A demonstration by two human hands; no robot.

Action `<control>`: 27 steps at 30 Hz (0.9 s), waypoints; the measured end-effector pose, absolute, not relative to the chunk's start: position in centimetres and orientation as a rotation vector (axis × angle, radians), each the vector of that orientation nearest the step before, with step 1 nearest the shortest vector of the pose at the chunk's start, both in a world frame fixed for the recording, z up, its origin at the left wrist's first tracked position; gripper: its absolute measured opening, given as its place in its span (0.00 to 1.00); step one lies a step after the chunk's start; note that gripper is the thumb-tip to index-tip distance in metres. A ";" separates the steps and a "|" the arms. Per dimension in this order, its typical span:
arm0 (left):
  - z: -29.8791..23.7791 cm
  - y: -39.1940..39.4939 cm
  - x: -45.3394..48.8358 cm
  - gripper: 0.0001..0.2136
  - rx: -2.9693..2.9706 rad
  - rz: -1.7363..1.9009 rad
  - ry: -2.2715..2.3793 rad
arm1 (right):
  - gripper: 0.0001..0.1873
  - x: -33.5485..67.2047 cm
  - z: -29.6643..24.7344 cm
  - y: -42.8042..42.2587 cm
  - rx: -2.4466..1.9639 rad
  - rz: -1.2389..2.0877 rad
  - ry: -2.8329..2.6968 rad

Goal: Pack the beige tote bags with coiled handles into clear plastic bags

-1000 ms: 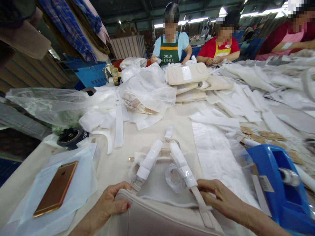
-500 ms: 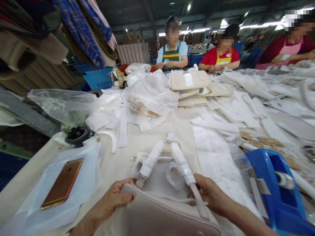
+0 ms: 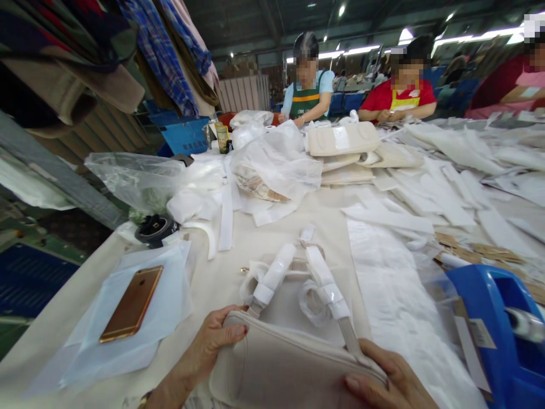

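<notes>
A pale beige handbag (image 3: 289,369) lies before me at the table's near side, its lower part cut off by the frame. My left hand (image 3: 215,341) grips its upper left corner, thumb on the front and fingers behind. At the upper right corner my right hand (image 3: 383,378) is closed on the bag, thumb on the front panel and fingers over the top edge. The bag's strap (image 3: 276,272) is wrapped in white padding and clear film and lies beyond the opening. A small roll of clear film (image 3: 313,304) sits by the right strap end.
At left a gold-coloured phone (image 3: 131,304) rests on pale blue sheets (image 3: 170,284). A black tape roll (image 3: 155,227) is behind it. A blue tape dispenser (image 3: 494,318) stands at right. Stacked beige bags (image 3: 343,139) and white wrapping pieces (image 3: 451,187) lie farther back. Co-workers (image 3: 310,85) sit opposite.
My right hand has come from behind the strap to the bag's right corner, its thumb now on the front. My left hand keeps its hold. The view has shifted slightly left.
</notes>
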State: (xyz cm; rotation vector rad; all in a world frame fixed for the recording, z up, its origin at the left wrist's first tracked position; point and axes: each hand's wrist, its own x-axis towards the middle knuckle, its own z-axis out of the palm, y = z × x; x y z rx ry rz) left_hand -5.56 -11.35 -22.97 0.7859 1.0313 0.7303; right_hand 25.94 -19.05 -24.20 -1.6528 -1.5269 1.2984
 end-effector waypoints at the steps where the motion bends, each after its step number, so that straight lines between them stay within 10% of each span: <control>1: -22.9 -11.3 -5.4 0.18 0.771 0.737 1.056 | 0.22 25.3 -24.4 -18.6 -1.677 1.306 -1.511; 18: -18.5 -6.9 1.5 0.21 2.082 0.124 1.930 | 0.26 24.4 -25.2 -17.2 -1.540 1.436 -1.312; 27: -19.7 -6.5 0.7 0.14 1.836 0.511 1.864 | 0.26 24.2 -25.3 -17.2 -1.560 1.320 -1.369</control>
